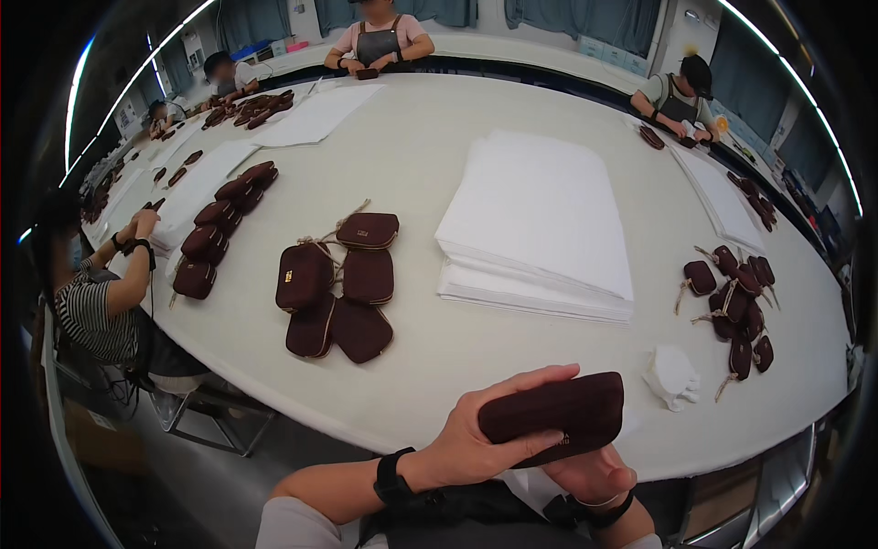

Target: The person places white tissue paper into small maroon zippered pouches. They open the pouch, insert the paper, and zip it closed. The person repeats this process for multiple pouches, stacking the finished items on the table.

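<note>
A dark maroon pouch [562,414] is held over the near table edge, its long side toward me. My left hand [476,439] wraps it from the left, thumb on top and fingers under. My right hand [590,476] supports it from beneath, mostly hidden by the pouch. A black band sits on each wrist. Several similar maroon pouches [340,285] lie grouped on the white table [430,156] ahead to the left.
A tall stack of white sheets [540,220] lies ahead. Crumpled white paper [672,375] and a cluster of small maroon pouches [736,302] sit at the right. A row of pouches [219,224] lies by a seated person in stripes [101,293]. Other people sit around the far edge.
</note>
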### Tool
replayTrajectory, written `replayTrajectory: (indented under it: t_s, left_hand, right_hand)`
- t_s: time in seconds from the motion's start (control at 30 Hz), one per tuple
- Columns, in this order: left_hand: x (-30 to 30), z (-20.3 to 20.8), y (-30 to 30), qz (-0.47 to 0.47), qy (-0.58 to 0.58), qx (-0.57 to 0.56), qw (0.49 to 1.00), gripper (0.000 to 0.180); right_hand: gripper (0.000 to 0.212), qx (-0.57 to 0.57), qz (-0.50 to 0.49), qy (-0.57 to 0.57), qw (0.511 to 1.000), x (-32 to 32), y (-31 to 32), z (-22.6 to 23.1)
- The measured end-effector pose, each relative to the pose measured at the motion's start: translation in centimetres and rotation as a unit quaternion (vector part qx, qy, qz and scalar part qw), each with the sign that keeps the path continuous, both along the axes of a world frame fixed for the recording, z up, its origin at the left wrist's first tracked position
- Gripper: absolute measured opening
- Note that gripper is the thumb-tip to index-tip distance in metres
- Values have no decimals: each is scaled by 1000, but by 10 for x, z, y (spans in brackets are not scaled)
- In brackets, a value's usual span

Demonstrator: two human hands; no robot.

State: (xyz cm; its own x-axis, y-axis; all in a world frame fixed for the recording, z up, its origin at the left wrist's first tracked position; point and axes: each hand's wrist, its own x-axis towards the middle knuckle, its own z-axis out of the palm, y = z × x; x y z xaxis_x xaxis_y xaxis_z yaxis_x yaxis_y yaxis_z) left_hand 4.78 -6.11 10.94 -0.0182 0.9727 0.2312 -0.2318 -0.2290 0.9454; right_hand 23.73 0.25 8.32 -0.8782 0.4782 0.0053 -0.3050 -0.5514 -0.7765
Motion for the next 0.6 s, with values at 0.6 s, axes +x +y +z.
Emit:
replayTrajectory:
  t_s: [0.6]
  left_hand:
    - [16,-40,16,83,-299,-149,939,37]
  right_hand:
    - [77,213,-72,-143,964,-20,13,-3]
